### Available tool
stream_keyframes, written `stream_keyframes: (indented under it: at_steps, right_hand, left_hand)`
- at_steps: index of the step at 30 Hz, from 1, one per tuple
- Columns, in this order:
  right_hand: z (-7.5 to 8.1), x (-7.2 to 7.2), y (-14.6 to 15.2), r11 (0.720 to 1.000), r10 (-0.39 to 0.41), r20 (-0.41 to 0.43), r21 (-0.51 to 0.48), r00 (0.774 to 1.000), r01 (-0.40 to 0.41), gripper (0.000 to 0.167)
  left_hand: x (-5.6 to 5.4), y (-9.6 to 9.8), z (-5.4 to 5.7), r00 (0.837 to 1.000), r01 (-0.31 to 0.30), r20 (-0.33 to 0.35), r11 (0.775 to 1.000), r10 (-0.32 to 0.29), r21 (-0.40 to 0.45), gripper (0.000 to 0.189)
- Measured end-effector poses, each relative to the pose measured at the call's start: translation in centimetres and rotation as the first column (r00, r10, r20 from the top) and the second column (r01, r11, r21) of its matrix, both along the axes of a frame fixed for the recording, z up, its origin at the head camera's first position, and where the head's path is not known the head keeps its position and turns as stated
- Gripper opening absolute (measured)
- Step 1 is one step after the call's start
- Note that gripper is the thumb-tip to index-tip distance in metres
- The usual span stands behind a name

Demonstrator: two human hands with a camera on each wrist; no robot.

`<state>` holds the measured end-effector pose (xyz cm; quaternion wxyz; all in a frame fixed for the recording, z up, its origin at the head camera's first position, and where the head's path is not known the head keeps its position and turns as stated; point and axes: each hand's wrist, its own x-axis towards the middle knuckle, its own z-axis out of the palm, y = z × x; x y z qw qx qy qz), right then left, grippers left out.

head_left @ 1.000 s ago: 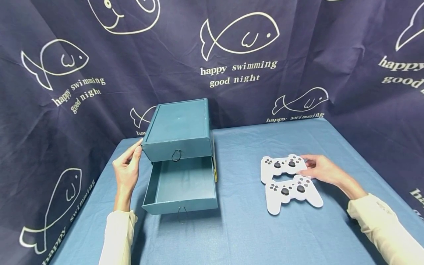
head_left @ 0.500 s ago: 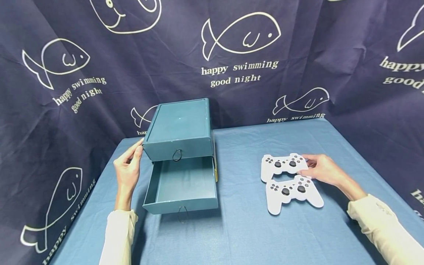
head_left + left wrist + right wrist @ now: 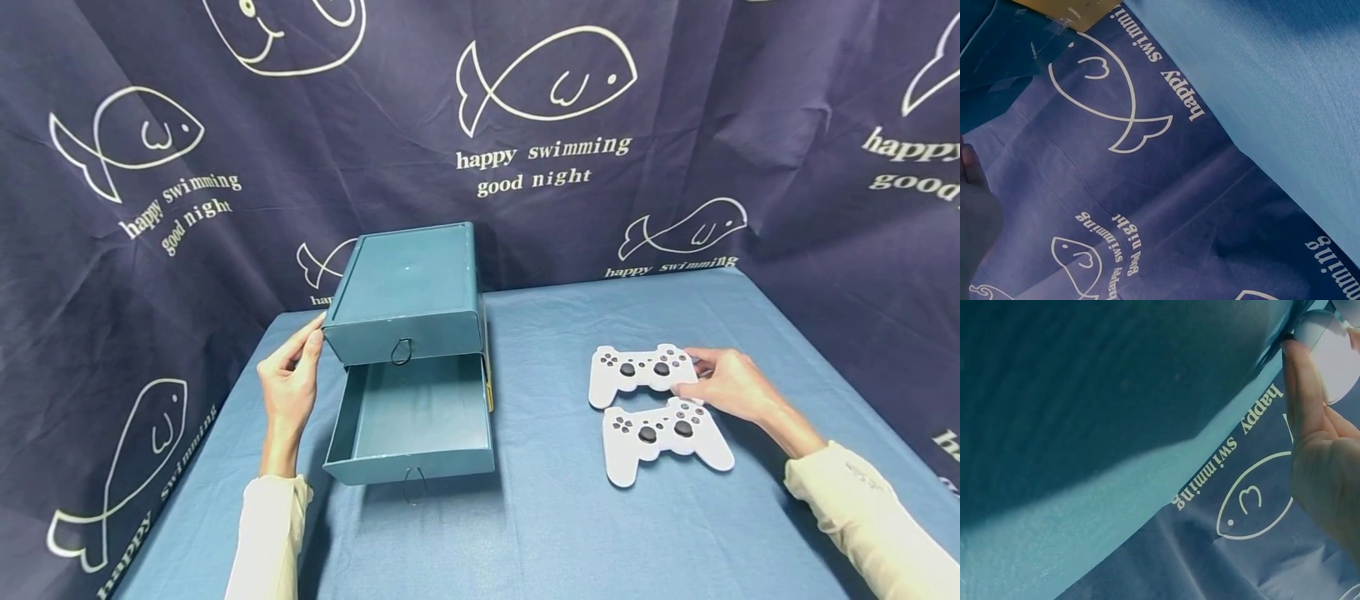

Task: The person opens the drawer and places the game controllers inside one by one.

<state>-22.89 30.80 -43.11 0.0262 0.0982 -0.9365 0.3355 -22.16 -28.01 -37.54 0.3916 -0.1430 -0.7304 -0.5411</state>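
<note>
In the head view, a teal two-tier drawer box stands left of centre, its upper drawer in and its lower drawer pulled out with nothing inside. My left hand grips the box's front left edge, thumb toward the front. To the right, two white game controllers are lined up one behind the other. The right grip of the rear controller is pinched between the thumb and fingers of my right hand. The front controller lies just below it on the cloth, their edges close together.
A blue cloth covers the table. Behind and on both sides hangs a dark blue curtain with white fish drawings. Wire loop pulls hang from the drawer fronts. A yellow strip shows along the box's right side.
The rear controller has shifted slightly back and left in my right hand, widening its gap from the front controller. My left hand and the drawer box have stayed put.
</note>
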Motion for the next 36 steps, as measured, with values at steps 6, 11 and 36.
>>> stream_keyframes:
  at_steps: [6, 11, 36]
  right_hand:
    - [0.1, -0.1, 0.1, 1.0, -0.02, 0.006, 0.017, 1.0, 0.02, 0.076]
    - [0.2, 0.0, 0.1, 0.999, -0.042, 0.005, -0.014, 0.999, 0.042, 0.078]
    - [1.2, 2.0, -1.0, 0.983, -0.144, -0.092, -0.127, 0.985, 0.132, 0.074]
  left_hand:
    - [0.0, 0.0, -0.1, 1.0, -0.006, -0.006, 1.0, 0.006, -0.001, 0.028]
    - [0.0, 0.0, -0.1, 1.0, -0.008, -0.004, 1.0, 0.008, 0.004, 0.028]
    - [0.2, 0.1, 0.2, 1.0, -0.005, 0.003, 1.0, 0.005, -0.006, 0.027]
